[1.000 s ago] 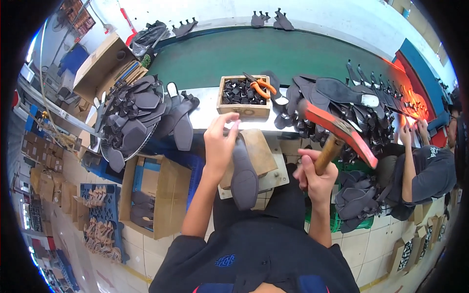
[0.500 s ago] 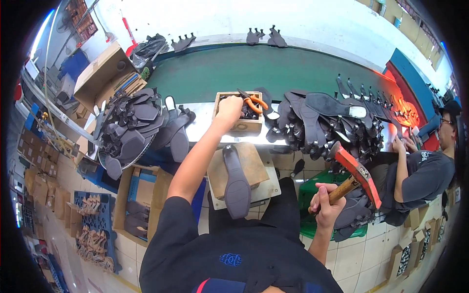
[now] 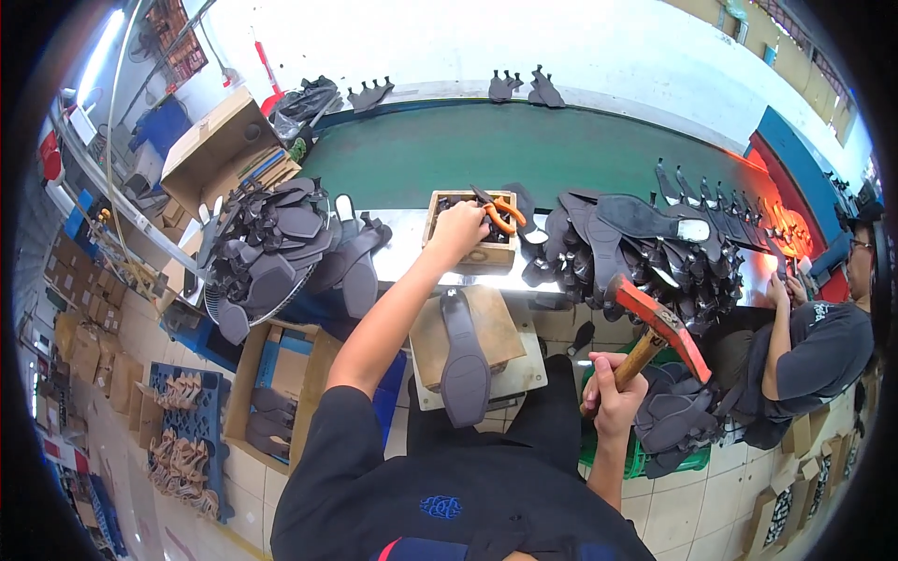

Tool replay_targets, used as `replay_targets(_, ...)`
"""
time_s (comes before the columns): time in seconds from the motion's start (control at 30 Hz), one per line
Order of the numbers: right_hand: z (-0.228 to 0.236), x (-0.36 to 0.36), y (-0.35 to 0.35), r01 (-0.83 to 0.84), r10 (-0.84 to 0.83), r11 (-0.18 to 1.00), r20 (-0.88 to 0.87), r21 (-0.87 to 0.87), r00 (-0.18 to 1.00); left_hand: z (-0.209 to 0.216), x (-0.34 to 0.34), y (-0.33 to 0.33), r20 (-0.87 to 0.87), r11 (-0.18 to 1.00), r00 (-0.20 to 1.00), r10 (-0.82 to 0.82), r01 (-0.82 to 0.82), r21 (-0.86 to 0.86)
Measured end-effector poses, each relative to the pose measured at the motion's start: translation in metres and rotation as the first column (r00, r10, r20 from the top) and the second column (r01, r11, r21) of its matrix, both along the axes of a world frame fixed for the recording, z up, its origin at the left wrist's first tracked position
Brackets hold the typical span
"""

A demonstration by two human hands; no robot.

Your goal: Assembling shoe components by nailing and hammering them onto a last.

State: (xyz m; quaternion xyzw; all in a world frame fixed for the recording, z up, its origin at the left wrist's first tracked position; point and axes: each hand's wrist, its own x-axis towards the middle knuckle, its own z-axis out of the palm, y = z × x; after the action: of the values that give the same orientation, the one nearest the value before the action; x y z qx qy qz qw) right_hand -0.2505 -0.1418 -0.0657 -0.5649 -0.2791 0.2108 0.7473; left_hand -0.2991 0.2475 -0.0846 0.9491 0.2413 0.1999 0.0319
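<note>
My left hand reaches into a small wooden box on the bench; its fingertips are hidden among small dark parts there. Orange-handled pliers lie across the box's right side, just beside that hand. My right hand is closed round the wooden handle of a hammer with a red head, raised at the right of my lap. Between my arms a dark shoe sole lies on a wooden block, its toe end toward me and overhanging the near edge. Neither hand touches the sole.
Heaped heeled soles lie on the bench at right; a wire basket of more stands left. Behind runs a green conveyor belt. A co-worker sits at right, by a green crate. An open carton stands at lower left.
The view has shifted, so the bench scene sits slightly lower and farther right. My left hand stays at the box; the hammer is still raised in my right hand, a little nearer the middle.
</note>
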Motion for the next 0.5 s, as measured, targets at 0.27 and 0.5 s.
replay_targets(0.27, 0.018, 0.004, 0.011, -0.050, 0.049, 0.999, -0.037, -0.014, 0.998, 0.047, -0.042, -0.064, 0.628, 0.785, 0.769, 0.124, 0.311, -0.536)
replay_targets(0.5, 0.065, -0.013, 0.047, -0.306, 0.308, 0.950, -0.030, 0.057, 0.951, 0.127, -0.127, -0.191, 0.637, 0.713, 0.769, 0.048, 0.420, -0.561)
